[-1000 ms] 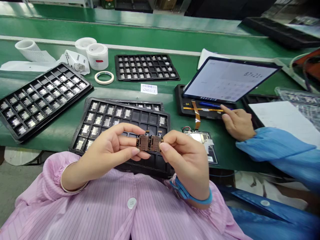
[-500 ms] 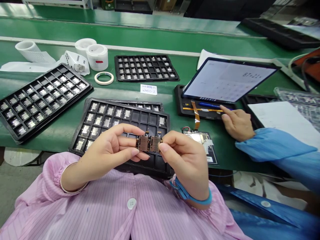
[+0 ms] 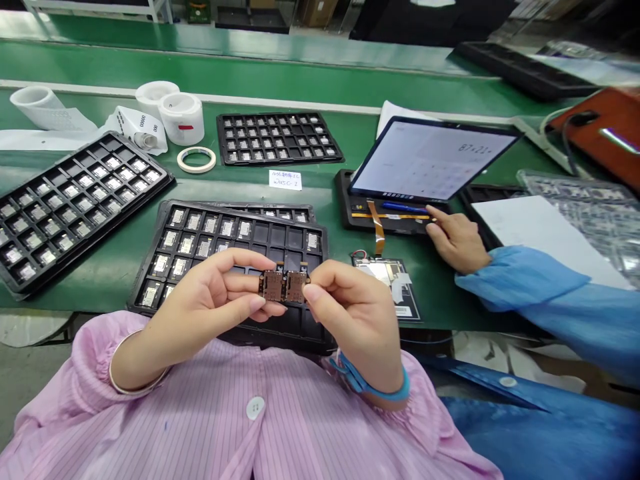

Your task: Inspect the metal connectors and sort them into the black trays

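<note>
Two small circuit boards, each with a brown metal card slot, are held side by side in front of my chest. Whether the two are joined, I cannot tell. My left hand grips the left end between thumb and fingers. At the right end, my right hand pinches the edge with thumb and forefinger. Right below the hands lies a black compartment tray, partly hidden by them. Silvery boards fill some of its pockets, and others are bare.
Another black tray lies left, a third tray behind. White rolls, a tape ring and a handwritten label are nearby. At right, a co-worker's hand touches a device beneath a lit screen.
The view has swung slightly, so the bench and trays appear further left. My hands keep the same hold on the boards. The co-worker's hand stays by the screen.
</note>
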A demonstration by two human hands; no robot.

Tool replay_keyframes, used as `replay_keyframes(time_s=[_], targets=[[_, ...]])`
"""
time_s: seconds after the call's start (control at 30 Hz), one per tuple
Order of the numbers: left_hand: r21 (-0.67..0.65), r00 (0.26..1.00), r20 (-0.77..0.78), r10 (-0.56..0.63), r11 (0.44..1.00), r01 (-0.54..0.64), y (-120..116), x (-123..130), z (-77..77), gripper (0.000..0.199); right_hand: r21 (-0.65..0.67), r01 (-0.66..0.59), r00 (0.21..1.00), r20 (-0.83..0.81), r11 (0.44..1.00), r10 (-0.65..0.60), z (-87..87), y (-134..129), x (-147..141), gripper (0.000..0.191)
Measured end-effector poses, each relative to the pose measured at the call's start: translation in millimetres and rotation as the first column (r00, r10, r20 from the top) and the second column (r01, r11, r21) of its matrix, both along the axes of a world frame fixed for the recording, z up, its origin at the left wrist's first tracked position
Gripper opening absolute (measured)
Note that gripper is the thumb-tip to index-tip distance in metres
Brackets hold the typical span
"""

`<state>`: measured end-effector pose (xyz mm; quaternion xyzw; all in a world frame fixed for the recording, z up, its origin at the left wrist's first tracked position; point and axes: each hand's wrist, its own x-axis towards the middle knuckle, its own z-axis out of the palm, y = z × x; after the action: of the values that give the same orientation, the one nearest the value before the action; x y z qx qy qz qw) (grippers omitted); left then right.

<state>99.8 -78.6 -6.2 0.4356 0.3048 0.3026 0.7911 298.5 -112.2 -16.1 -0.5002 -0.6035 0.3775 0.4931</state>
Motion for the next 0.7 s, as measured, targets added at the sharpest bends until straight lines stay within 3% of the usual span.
replay_keyframes(time_s=[0.4, 0.7], targets=[[-0.028, 1.000, 0.014, 0.010, 1.000, -0.010, 0.7, 0.6, -0.2, 0.026, -0.038, 0.006, 1.000, 0.028, 0.999, -0.005, 0.4, 0.0, 1.0, 0.026], [-0.018, 0.997, -0.010, 0.080, 0.997, -0.080, 1.4, 4.5, -2.1, 0.018, -0.084, 0.026, 0.996, 0.083, 0.996, -0.019, -4.3, 1.3, 0.9, 0.027]])
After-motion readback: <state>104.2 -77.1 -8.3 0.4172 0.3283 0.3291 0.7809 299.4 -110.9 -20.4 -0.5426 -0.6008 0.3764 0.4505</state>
